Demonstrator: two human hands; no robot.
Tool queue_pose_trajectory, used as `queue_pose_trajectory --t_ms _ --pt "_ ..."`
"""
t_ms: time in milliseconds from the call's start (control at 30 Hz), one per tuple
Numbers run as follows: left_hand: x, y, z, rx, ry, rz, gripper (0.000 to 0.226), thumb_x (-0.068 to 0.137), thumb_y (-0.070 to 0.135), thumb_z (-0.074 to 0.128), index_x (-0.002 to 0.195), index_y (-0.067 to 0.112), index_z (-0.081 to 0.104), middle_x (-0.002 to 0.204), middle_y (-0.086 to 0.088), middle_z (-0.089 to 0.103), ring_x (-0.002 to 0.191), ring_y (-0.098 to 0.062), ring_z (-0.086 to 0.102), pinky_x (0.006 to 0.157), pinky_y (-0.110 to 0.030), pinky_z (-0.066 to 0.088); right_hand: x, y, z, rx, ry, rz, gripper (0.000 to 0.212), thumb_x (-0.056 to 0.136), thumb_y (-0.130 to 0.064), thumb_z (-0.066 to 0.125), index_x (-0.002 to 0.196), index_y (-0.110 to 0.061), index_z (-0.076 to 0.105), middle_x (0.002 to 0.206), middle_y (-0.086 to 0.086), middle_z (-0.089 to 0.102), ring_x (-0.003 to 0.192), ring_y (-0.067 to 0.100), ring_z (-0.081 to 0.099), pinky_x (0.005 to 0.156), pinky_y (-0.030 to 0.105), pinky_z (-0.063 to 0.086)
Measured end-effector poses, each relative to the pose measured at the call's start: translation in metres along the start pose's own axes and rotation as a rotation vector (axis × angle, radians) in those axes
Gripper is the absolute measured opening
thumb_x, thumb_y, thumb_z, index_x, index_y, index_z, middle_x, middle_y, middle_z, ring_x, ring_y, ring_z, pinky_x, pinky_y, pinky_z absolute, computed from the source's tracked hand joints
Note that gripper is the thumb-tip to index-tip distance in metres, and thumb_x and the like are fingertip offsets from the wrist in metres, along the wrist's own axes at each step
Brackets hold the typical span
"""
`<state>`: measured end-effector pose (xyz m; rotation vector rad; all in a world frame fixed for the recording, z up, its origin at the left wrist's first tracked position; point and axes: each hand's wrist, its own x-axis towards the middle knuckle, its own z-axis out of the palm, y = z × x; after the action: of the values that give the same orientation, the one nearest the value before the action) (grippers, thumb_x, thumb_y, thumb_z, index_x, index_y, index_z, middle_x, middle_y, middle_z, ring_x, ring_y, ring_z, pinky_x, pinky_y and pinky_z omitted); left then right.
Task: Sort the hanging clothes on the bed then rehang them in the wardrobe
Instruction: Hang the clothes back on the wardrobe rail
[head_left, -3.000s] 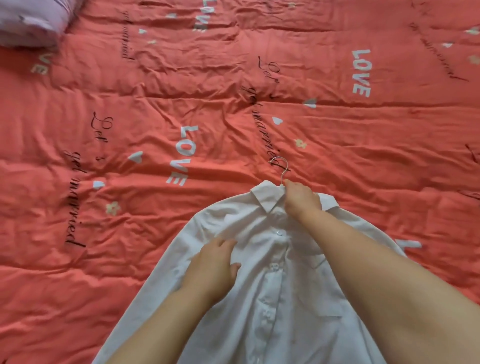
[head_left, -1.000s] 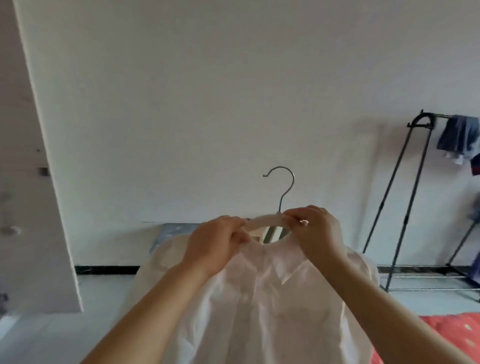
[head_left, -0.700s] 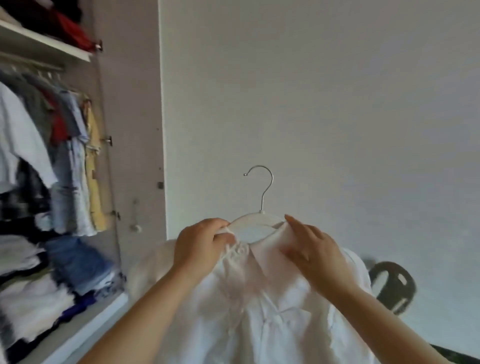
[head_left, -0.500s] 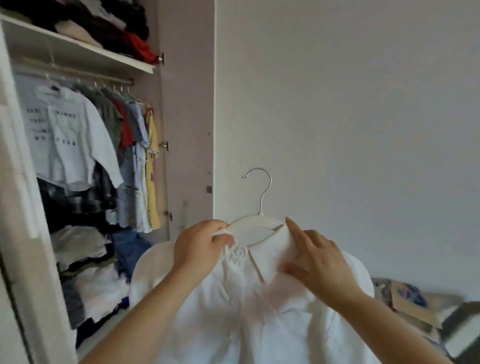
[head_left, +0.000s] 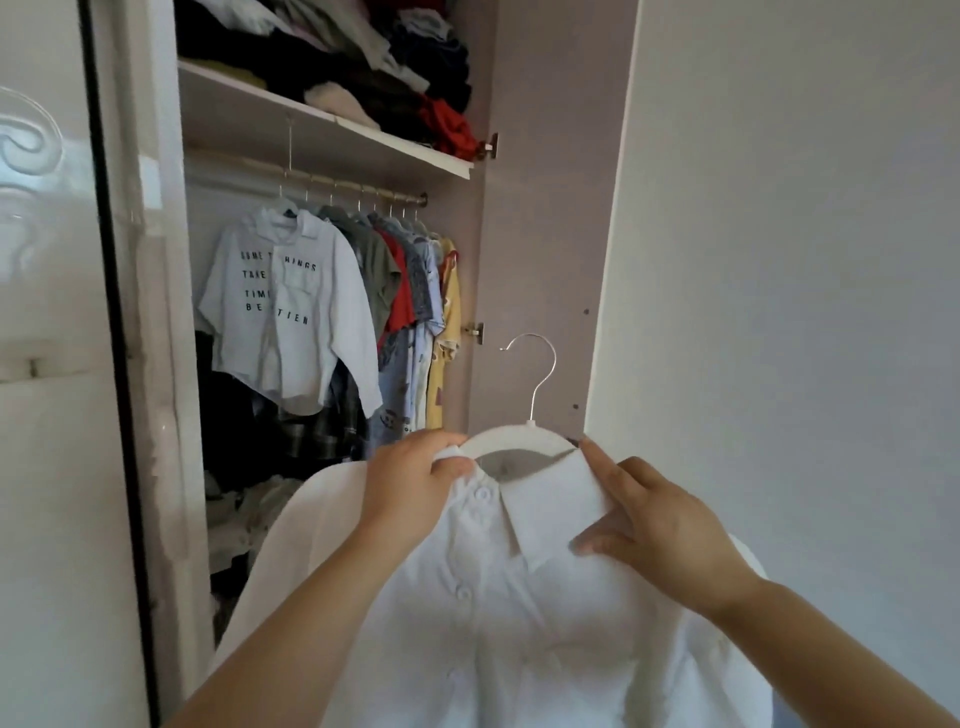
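Note:
I hold a white button-up shirt (head_left: 498, 623) up in front of me on a white hanger (head_left: 519, 434) with a metal hook. My left hand (head_left: 410, 488) grips the left side of the hanger and the collar. My right hand (head_left: 660, 525) lies with straight fingers on the right collar flap, thumb under its lower edge. The open wardrobe (head_left: 545, 208) is ahead on the left. Its rail (head_left: 332, 182) carries several hung garments, the nearest a white printed shirt (head_left: 285, 312).
A shelf (head_left: 322, 124) above the rail is piled with folded clothes. More clothes are stacked at the wardrobe bottom (head_left: 244, 509). A glossy white wardrobe door (head_left: 57, 364) stands at the far left. A plain white wall (head_left: 789, 260) fills the right.
I lifted the shirt off the red bed and turned left to the wardrobe, which now fills the left of the view. My right hand moved from the hanger to the collar flap.

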<state>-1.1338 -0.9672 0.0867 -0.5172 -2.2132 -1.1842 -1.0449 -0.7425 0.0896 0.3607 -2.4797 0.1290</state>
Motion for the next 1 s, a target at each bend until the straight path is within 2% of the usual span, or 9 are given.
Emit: queue_pose_trajectory --t_ms 67,133,267,400,533,667,833,933,1000 --pt "0.029 -0.016 0.003 0.034 0.031 0.01 0.025 0.083 0.015 0.067 0.108 0.013 0.07 0.109 -0.002 0.068 0.101 -0.015 0.058 0.083 -0.017 0.036 0.029 0.012 0.021 0.109 0.01 -0.033 0.099 0.066 -0.081 0.046 0.139 -0.039 -0.006 0.099 -0.021 0.038 0.099 0.011 0.053 0.074 0.02 0.04" --pt "0.054 -0.034 0.007 0.077 0.063 0.035 0.024 0.082 0.014 0.068 0.105 0.015 0.072 0.105 -0.001 0.069 0.097 -0.015 0.059 0.079 -0.014 0.034 0.057 0.022 0.044 0.134 0.02 -0.039 0.096 0.058 -0.094 0.025 0.139 -0.046 0.006 0.097 -0.015 0.042 0.091 0.012 0.056 0.072 0.022 0.045" --pt "0.098 -0.069 0.02 0.104 0.133 0.051 0.021 0.08 0.009 0.069 0.1 0.013 0.073 0.096 -0.002 0.07 0.084 -0.01 0.055 0.074 -0.013 0.034 0.119 0.037 0.092 0.107 0.077 -0.043 0.084 0.073 -0.081 0.037 0.144 -0.042 0.018 0.097 -0.013 0.042 0.089 0.015 0.058 0.069 0.021 0.041" --pt "0.142 -0.104 0.034 0.177 0.201 0.007 0.021 0.08 0.009 0.068 0.1 0.013 0.073 0.095 -0.001 0.069 0.083 -0.008 0.053 0.075 -0.014 0.033 0.184 0.058 0.139 0.097 0.12 -0.14 0.072 0.078 -0.07 0.028 0.141 -0.047 0.005 0.104 -0.008 0.049 0.082 0.009 0.054 0.067 0.018 0.043" --pt "0.19 -0.129 0.036 0.222 0.236 -0.056 0.024 0.078 0.021 0.063 0.097 0.012 0.073 0.091 -0.004 0.069 0.086 -0.018 0.059 0.08 -0.024 0.041 0.257 0.072 0.173 0.106 0.1 -0.244 0.07 0.083 -0.069 0.029 0.138 -0.026 0.04 0.078 -0.011 0.057 0.051 0.004 0.054 0.037 0.009 0.03" --pt "0.232 -0.164 0.03 0.236 0.301 -0.145 0.018 0.082 0.011 0.066 0.098 0.015 0.073 0.085 0.007 0.062 0.085 -0.012 0.057 0.08 -0.022 0.042 0.326 0.073 0.206 0.101 0.168 -0.388 0.072 0.085 -0.069 0.023 0.135 -0.021 0.042 0.073 -0.009 0.058 0.047 0.005 0.051 0.033 0.014 0.033" --pt "0.286 -0.223 0.014 0.276 0.376 -0.196 0.018 0.082 0.012 0.065 0.098 0.019 0.071 0.083 0.019 0.056 0.089 -0.011 0.056 0.081 -0.02 0.039 0.409 0.055 0.246 0.109 0.192 -0.481 0.07 0.076 -0.063 0.039 0.128 -0.018 0.056 0.067 -0.007 0.056 0.043 0.01 0.053 0.031 0.018 0.035" --pt "0.323 -0.264 0.0 0.315 0.417 -0.185 0.019 0.084 0.013 0.064 0.101 0.02 0.07 0.093 0.009 0.061 0.094 -0.015 0.057 0.084 -0.025 0.041 0.464 0.038 0.268 0.073 0.229 -0.538 0.069 0.074 -0.063 0.045 0.121 -0.017 0.064 0.066 -0.008 0.055 0.042 0.01 0.053 0.031 0.017 0.032" --pt "0.352 -0.291 -0.013 0.334 0.444 -0.148 0.021 0.085 0.014 0.063 0.105 0.019 0.069 0.1 0.004 0.063 0.098 -0.016 0.057 0.084 -0.023 0.039 0.502 0.024 0.283 0.029 0.292 -0.57 0.066 0.068 -0.061 0.067 0.117 -0.017 0.067 0.065 -0.007 0.056 0.041 0.009 0.053 0.031 0.017 0.03"
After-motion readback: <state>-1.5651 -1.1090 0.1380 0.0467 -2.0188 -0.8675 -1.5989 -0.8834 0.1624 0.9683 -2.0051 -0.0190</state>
